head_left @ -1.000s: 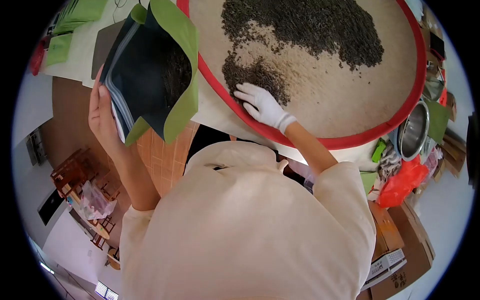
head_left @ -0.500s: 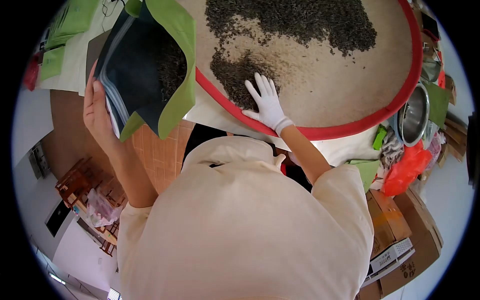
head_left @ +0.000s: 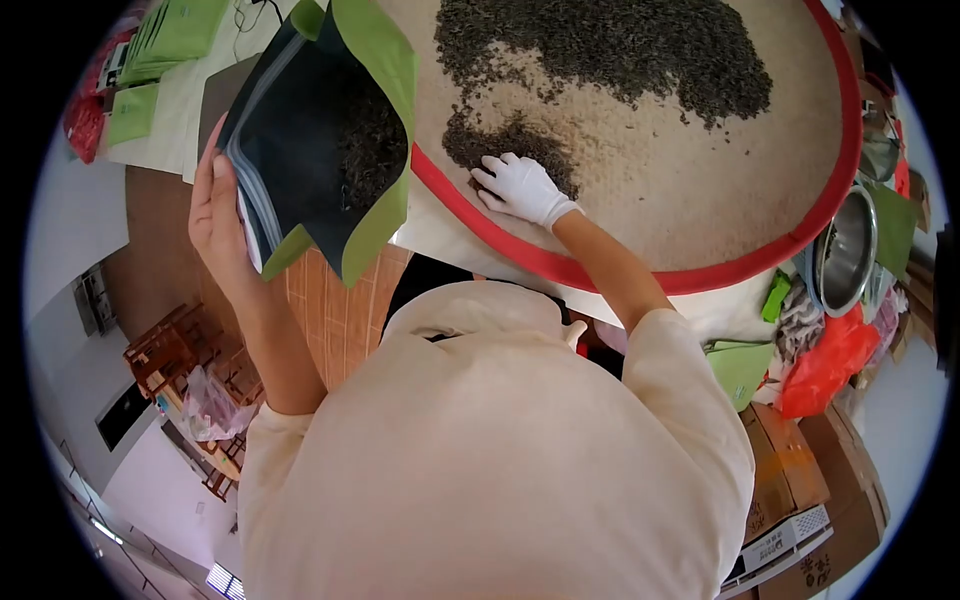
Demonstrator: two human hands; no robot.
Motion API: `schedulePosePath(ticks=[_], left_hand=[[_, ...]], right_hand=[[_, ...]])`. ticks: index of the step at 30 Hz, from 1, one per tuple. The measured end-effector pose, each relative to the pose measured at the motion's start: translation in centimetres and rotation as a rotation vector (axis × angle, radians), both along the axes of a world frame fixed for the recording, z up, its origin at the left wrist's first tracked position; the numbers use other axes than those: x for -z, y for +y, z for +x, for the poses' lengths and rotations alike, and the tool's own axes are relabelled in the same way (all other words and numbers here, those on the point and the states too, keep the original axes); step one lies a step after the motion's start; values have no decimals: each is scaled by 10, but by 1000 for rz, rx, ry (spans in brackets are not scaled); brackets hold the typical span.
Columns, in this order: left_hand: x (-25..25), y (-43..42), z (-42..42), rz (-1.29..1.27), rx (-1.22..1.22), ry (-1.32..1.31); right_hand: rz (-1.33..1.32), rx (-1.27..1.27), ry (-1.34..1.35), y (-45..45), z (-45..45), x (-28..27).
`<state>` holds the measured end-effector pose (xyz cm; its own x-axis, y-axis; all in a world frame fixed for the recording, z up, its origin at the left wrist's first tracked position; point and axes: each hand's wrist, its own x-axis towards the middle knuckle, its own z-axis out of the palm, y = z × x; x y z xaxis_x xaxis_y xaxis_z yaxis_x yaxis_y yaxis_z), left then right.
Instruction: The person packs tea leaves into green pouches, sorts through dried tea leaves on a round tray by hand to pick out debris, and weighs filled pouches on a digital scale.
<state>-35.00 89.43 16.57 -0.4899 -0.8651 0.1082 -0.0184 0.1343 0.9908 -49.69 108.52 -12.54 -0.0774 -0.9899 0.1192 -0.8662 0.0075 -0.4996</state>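
My left hand, bare, grips the outer side of a large green bag with a dark lining. The bag's mouth gapes open, and dark dried leaves show inside. My right hand, in a white glove, rests on a small heap of the same dark leaves near the red rim of a wide round tray. Its fingers are slightly bent and apart; whether leaves lie beneath them is hidden. A larger leaf pile covers the far part of the tray.
Green bags are stacked at the upper left. On the right lie a metal bowl, a red plastic bag and a folded green bag. Cardboard boxes stand at the lower right, wooden chairs at the left.
My right hand, spread flatter half a second ago, has its fingers more bent and lies turned further left over the small heap. My left hand keeps hold of the bag. The view has shifted slightly.
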Motion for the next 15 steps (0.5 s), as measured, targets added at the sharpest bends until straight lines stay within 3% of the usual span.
schedulePosePath(ticks=[6, 8, 10, 12, 14, 15], left_hand=[[7, 0, -13, 46, 81, 81], [10, -2, -16, 29, 96, 79], [11, 0, -20, 16, 107, 76], [13, 10, -30, 36, 117, 22], [20, 20, -43, 99, 135, 70], [26, 22, -46, 94, 168, 11]], right_hand=[[8, 302, -27, 7, 5, 0], [-67, 555, -259, 12, 8, -7], [-148, 806, -529, 15, 10, -11], [-133, 1002, -1294, 22, 3, -19], [-62, 1160, -1834, 38, -21, -61], [-123, 1128, -1889, 44, -28, -72]])
